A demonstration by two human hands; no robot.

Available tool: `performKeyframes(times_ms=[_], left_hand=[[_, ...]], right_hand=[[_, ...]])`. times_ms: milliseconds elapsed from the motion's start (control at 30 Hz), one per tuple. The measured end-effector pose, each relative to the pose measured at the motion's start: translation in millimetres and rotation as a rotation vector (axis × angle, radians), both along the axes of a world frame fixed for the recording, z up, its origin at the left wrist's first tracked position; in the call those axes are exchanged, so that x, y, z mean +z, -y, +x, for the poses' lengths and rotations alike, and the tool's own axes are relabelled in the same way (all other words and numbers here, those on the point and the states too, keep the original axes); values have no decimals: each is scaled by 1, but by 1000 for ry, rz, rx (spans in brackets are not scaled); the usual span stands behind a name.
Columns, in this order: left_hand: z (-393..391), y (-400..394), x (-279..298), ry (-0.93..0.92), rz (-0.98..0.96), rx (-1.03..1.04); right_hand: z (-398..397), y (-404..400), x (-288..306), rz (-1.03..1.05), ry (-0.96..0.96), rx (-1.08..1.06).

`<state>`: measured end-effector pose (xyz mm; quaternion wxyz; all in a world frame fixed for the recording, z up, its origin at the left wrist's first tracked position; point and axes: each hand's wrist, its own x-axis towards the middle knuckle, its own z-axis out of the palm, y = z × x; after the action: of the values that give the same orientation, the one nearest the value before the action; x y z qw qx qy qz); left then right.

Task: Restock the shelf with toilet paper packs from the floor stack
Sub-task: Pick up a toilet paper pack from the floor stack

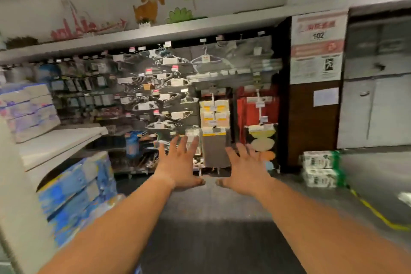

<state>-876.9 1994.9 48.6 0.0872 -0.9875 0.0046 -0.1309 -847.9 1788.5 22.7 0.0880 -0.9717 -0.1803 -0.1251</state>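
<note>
Out in front of you both hands are empty: your left hand (178, 165) and right hand (246, 168) are stretched forward with fingers spread and straight, thumbs nearly meeting, and nothing is held between them. The picture is smeared by motion, so fine detail is not to be trusted.

Well off to the right of your right hand, and beyond it, the floor stack (322, 169) of white-and-green packs sits low beside the brown pillar (313, 122). To the left of your left hand stands the shelf (64, 140), with a bare stretch of board. Pale packs (29, 111) are already piled at its far left end, and blue packs (75, 191) fill the level beneath.

By my reading you are between loads, reaching with nothing picked up yet. The next move calls for a turn to the right, since neither hand is near the stack. You would then stoop and take the top pack with a hand on each end. Soft wrapped bundles tend to sag, so a flat grip on both sides should serve better than a pinch.
</note>
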Motion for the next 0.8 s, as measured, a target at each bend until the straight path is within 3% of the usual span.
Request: performKeyframes(times_ms=[200, 367, 567, 800], left_hand=[[65, 144, -50, -114, -66, -233], [116, 225, -75, -177, -80, -396], [190, 277, -116, -212, -101, -500], [300, 275, -179, -372, -90, -512]], right_hand=[[21, 158, -38, -16, -131, -296], [35, 238, -63, -49, -165, -479], [77, 278, -98, -62, -198, -588], [164, 276, -143, 21, -255, -716]])
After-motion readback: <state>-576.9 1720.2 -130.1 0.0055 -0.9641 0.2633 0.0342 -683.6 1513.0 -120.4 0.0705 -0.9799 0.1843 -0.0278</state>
